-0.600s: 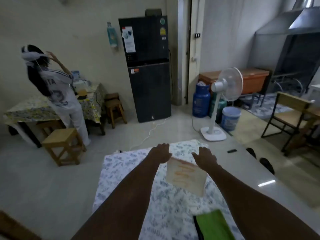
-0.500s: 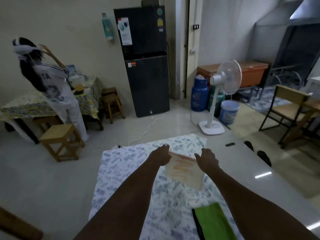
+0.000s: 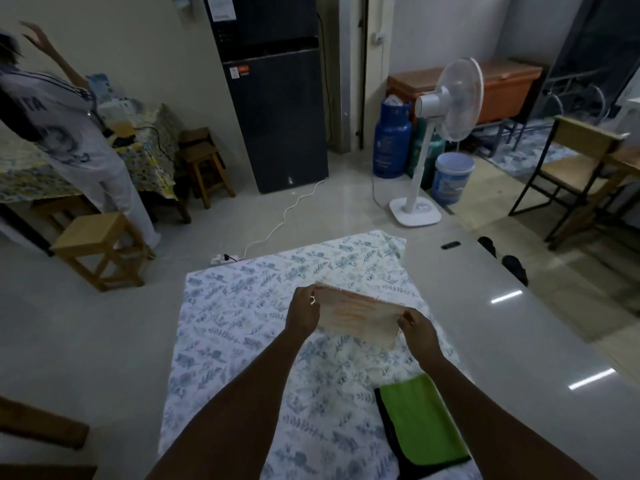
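Note:
A small cream cloth with orange stripes (image 3: 360, 318) is lifted above a white sheet with blue leaf print (image 3: 242, 323) spread on the floor. My left hand (image 3: 304, 311) pinches the cloth's upper left corner. My right hand (image 3: 417, 329) pinches its right corner. The cloth hangs stretched between them, its lower edge drooping toward the sheet. A folded green cloth with black trim (image 3: 420, 424) lies on the sheet at the near right.
A person (image 3: 65, 123) stands at the left by a covered table. A wooden stool (image 3: 98, 247), a power strip (image 3: 223, 259) with cord, a dark fridge (image 3: 277, 98), a white standing fan (image 3: 433, 140), gas cylinders, a bucket and a chair surround the sheet.
Both hands have drawn back toward me and lifted the striped cloth by its far corners. The view tilted down. The person at the left raised an arm higher.

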